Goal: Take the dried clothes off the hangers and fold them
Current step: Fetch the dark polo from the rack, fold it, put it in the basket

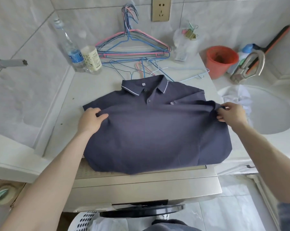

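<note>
A dark navy polo shirt [151,130] with a white-striped collar lies on top of the washing machine [141,185], collar pointing away from me. Its lower half is folded up over the chest. My left hand [90,120] grips the folded edge at the shirt's left side, thumb on top of the cloth. My right hand [232,113] pinches the same edge at the right side and holds it slightly lifted. A pile of pink and blue wire hangers [132,47] lies behind the shirt against the wall, with no clothes on them.
Two plastic bottles [80,54] stand at the back left. An orange bucket [221,60] and a brush are at the back right, beside a white sink [271,114]. A white perforated laundry basket [84,220] sits on the floor below, next to the machine's open door.
</note>
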